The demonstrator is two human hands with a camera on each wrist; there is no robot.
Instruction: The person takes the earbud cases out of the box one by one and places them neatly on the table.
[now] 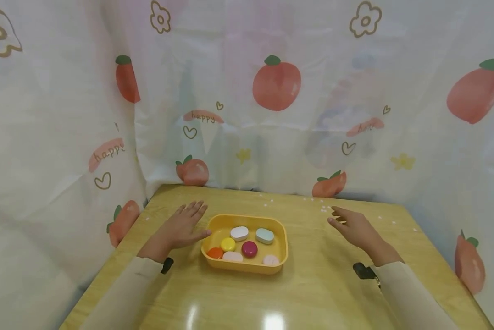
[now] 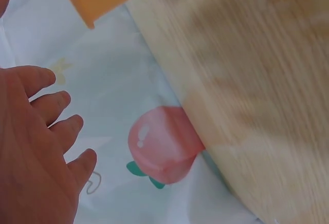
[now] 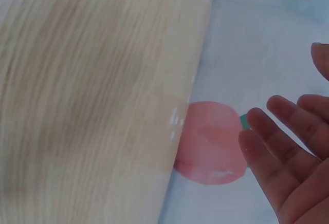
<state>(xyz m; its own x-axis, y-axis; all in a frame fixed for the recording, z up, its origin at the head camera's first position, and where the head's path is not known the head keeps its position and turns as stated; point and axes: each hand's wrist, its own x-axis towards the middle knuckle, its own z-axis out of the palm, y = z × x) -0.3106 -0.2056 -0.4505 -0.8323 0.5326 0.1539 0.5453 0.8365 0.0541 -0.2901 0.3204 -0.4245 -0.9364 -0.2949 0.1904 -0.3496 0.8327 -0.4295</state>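
Note:
A yellow-orange tray [image 1: 255,267] sits on the wooden table. In it lie smooth rounded pieces: a white oval [image 1: 239,233], a pale green oval [image 1: 265,236], a yellow round one [image 1: 228,244], a magenta round one [image 1: 249,249], an orange one [image 1: 215,253], and two pale pink ones [image 1: 232,256], partly hidden by the front wall. My left hand [image 1: 181,228] hovers left of the tray, fingers spread, its thumb near the rim; whether it touches is unclear. Over the table to the right, apart from the tray, is my right hand [image 1: 358,231], fingers loosely extended and holding nothing.
White cloth [image 1: 238,133] printed with fruit and hearts hangs behind the table and along both sides. Small white specks [image 1: 323,209] dot the far part of the wooden table [image 1: 313,293]. A dark band [image 1: 364,271] shows at the right wrist.

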